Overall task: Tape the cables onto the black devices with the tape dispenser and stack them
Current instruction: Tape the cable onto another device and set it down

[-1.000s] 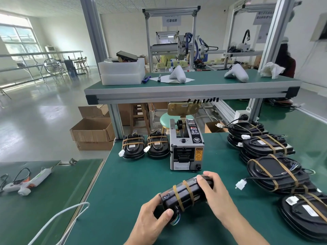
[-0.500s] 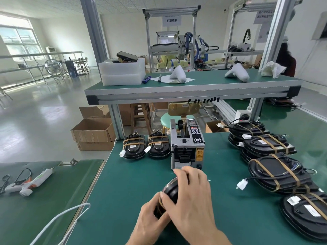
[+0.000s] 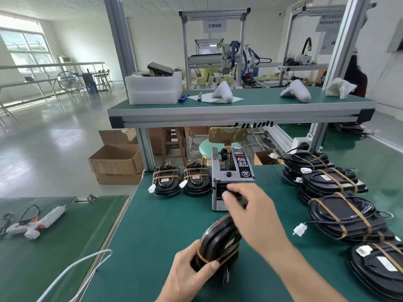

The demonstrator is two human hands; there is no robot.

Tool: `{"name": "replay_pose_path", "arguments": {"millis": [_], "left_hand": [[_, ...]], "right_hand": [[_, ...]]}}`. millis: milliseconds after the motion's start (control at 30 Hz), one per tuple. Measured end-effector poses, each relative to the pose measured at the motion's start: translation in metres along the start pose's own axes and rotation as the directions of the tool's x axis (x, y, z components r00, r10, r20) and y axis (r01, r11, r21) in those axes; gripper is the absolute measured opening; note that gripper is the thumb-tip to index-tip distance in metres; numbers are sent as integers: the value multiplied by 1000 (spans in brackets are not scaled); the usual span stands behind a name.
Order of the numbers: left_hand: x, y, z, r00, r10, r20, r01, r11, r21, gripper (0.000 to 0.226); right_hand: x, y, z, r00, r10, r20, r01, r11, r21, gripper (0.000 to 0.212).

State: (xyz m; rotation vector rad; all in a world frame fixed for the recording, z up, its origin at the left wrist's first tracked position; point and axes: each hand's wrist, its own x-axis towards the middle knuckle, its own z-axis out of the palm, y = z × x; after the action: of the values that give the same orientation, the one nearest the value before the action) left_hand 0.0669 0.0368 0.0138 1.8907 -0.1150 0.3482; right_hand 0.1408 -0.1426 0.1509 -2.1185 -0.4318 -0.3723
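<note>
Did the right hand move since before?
Yes. The right hand left the black device and reached forward to the tape dispenser.

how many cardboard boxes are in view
4: a large open box on the floor left of the bench, another behind it, a third under the shelf, a small one behind the tape dispenser. More may be hidden.

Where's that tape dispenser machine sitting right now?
The tape dispenser stands at the middle of the green table in the head view, just right of two small black devices, with the right hand reaching its front.
</note>
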Motion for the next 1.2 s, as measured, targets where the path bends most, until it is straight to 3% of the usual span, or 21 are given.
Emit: {"name": "replay_pose_path", "arguments": {"millis": [33, 100, 167, 233, 367, 633, 933, 1200], "left_hand": [[0, 1, 0, 1000, 2, -1, -2, 1000, 0, 46], [0, 2, 0, 1000, 7, 3, -7, 1000, 8, 44], [-1, 2, 0, 1000, 17, 7, -17, 1000, 14, 45], [0, 3, -1, 1000, 26, 8, -26, 1000, 15, 47], [1, 4, -1, 1000, 24, 19, -24, 1000, 18, 52], [1, 2, -2, 1000, -25, -15, 25, 1000, -1, 70], [2, 3, -2, 999, -30, 12, 30, 999, -11, 62], [4, -2, -1, 999, -41, -4, 41, 999, -11, 61]], "right_hand": [[17, 6, -3, 993, 119, 16, -120, 984, 134, 19], [45, 28, -3, 913, 388, 122, -406, 852, 331, 12], [58, 56, 8, 800, 557, 224, -599, 712, 366, 13], [61, 79, 20, 749, 599, 282, -662, 661, 353, 13], [65, 93, 40, 744, 598, 299, -663, 601, 446, 11], [68, 83, 59, 750, 630, 202, -639, 608, 472, 18], [76, 77, 73, 681, 729, 67, -651, 561, 511, 11], [82, 70, 80, 579, 815, 25, -679, 464, 569, 6]]}}
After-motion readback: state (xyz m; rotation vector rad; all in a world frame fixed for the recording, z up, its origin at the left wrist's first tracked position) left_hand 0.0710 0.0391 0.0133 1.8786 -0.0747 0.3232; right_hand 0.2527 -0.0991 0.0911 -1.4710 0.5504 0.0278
